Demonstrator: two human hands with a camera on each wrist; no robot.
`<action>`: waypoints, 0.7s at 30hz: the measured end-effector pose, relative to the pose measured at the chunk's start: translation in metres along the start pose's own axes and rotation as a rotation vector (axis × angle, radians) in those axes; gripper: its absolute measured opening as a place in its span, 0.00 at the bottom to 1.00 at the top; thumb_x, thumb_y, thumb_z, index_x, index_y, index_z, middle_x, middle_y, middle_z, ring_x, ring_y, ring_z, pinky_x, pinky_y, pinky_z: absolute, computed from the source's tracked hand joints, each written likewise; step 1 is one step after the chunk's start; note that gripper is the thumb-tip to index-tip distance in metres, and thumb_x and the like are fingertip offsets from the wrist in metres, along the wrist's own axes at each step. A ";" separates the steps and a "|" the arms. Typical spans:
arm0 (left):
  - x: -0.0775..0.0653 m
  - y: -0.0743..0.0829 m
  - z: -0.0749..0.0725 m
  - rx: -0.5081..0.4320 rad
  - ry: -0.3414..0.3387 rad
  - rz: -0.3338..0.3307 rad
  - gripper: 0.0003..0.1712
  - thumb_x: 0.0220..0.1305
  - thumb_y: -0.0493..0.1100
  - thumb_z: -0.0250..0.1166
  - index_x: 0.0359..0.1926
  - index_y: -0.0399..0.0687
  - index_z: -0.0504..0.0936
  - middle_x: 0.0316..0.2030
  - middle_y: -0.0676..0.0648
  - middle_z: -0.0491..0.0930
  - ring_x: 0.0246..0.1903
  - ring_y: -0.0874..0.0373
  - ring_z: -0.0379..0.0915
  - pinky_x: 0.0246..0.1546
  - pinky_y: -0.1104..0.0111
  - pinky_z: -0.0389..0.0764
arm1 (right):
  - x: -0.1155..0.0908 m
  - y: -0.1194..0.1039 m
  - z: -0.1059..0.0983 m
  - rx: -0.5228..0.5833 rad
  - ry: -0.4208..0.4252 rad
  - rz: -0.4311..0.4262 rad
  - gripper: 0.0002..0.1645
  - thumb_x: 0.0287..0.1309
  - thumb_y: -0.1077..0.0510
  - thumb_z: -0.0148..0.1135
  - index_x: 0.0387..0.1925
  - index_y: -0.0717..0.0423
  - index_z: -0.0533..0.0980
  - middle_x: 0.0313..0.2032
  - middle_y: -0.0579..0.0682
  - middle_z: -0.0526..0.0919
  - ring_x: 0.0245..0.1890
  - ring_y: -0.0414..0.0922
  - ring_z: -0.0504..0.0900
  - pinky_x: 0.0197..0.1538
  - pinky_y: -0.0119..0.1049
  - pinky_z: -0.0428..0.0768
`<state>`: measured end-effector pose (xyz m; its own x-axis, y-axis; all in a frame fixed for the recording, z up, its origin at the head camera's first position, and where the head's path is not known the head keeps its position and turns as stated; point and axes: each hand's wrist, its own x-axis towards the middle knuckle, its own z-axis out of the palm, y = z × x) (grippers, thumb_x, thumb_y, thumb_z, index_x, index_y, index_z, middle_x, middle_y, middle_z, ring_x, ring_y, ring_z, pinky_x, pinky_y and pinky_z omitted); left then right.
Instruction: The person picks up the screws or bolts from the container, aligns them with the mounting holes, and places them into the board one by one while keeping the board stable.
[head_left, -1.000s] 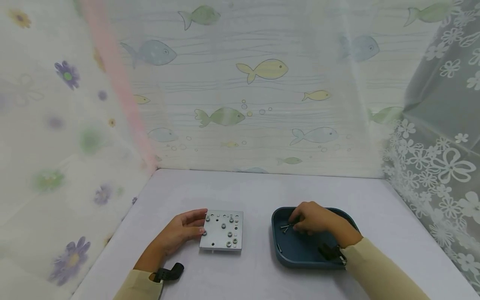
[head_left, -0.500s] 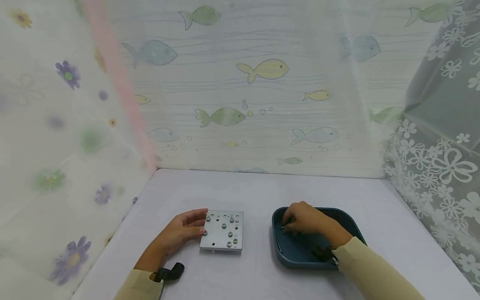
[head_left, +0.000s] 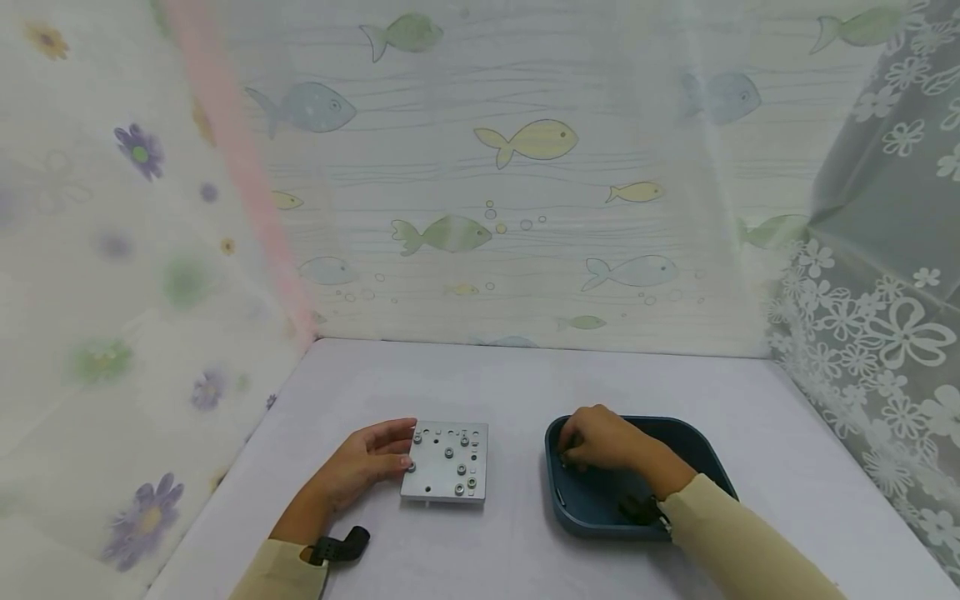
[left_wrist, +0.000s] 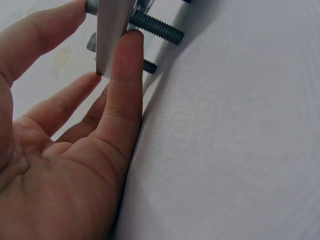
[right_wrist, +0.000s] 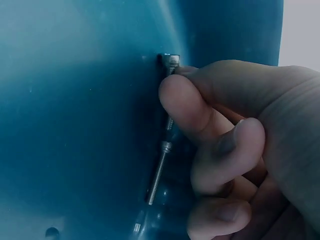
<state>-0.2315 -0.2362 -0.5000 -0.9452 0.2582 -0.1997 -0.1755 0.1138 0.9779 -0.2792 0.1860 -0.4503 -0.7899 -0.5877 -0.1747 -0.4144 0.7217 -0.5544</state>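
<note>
My left hand holds the left edge of a silver metal plate, set with several socket-head screws. In the left wrist view, one finger reaches under the plate, beside a threaded shank jutting from its underside. Inside a dark blue tray, my right hand is lowered by the left wall. Its thumb and forefinger pinch a socket-head screw, partly hidden by a fingertip. A second screw lies on the tray floor just below, in the right wrist view.
Another small screw lies along the tray's left side. White cloth covers the table. A fish-printed curtain hangs behind it, with a flowered curtain at left and lace at right.
My right hand has moved left within the tray, over the screws that showed there, and its fingers have closed on one. The left hand and plate stay put.
</note>
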 end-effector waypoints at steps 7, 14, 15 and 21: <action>0.001 -0.002 -0.001 0.012 -0.006 0.009 0.45 0.55 0.42 0.80 0.73 0.54 0.72 0.73 0.43 0.69 0.72 0.47 0.68 0.58 0.63 0.84 | -0.001 -0.005 0.000 -0.020 0.001 0.021 0.04 0.62 0.62 0.70 0.36 0.49 0.87 0.23 0.39 0.85 0.24 0.38 0.84 0.32 0.34 0.83; 0.003 -0.002 0.000 0.020 -0.001 0.015 0.44 0.55 0.42 0.80 0.73 0.56 0.73 0.73 0.45 0.70 0.71 0.48 0.69 0.59 0.63 0.83 | -0.003 -0.002 -0.002 -0.060 0.010 0.012 0.03 0.63 0.59 0.70 0.37 0.48 0.87 0.24 0.36 0.85 0.26 0.36 0.83 0.33 0.34 0.84; 0.003 -0.002 0.000 0.022 -0.001 0.016 0.44 0.56 0.42 0.80 0.73 0.56 0.72 0.73 0.45 0.70 0.71 0.48 0.69 0.59 0.63 0.83 | -0.003 -0.002 -0.003 -0.066 0.016 0.009 0.03 0.63 0.58 0.70 0.37 0.48 0.87 0.24 0.36 0.85 0.26 0.36 0.83 0.33 0.34 0.84; 0.002 -0.003 -0.002 0.028 0.006 0.015 0.44 0.55 0.43 0.80 0.73 0.57 0.73 0.73 0.45 0.70 0.71 0.48 0.69 0.59 0.63 0.83 | -0.008 -0.002 -0.011 -0.107 0.080 -0.024 0.04 0.65 0.56 0.68 0.37 0.45 0.87 0.23 0.34 0.82 0.25 0.35 0.80 0.31 0.32 0.81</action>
<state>-0.2331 -0.2375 -0.5037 -0.9493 0.2546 -0.1843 -0.1532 0.1371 0.9786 -0.2777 0.1934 -0.4390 -0.8111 -0.5771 -0.0948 -0.4757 0.7454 -0.4669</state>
